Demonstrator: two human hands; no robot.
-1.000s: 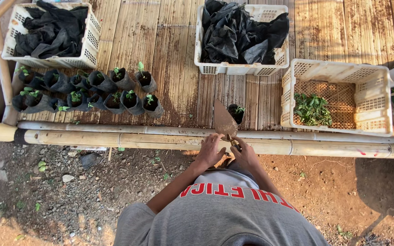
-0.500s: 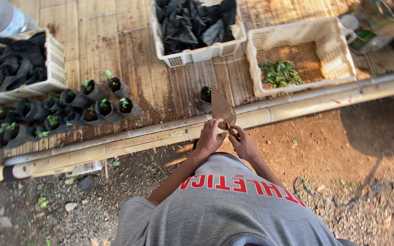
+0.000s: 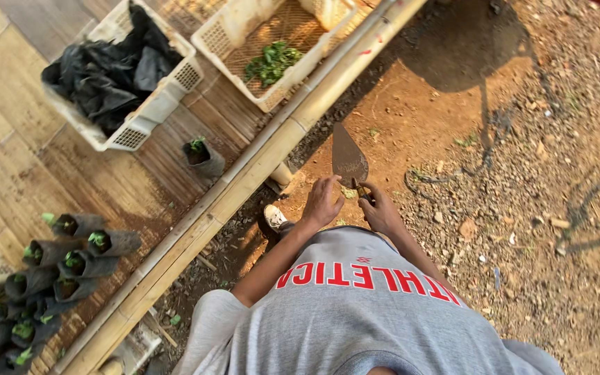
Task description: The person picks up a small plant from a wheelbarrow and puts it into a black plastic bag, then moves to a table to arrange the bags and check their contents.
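My right hand (image 3: 381,210) grips the trowel (image 3: 348,158) by its handle, blade upright over the dirt; my left hand (image 3: 322,201) curls at the blade's base; a slip could nick those fingers; on the bench, one white crate (image 3: 175,76) holds black bags, another (image 3: 227,43) green seedlings.

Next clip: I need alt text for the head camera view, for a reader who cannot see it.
Seen from above, a person in a grey shirt holds a rusty trowel in front of them, right hand on its handle, left hand beside it, over bare soil. A bamboo rail borders a slatted bench with small black seedling bags, a crate of black bags and a crate of green cuttings.
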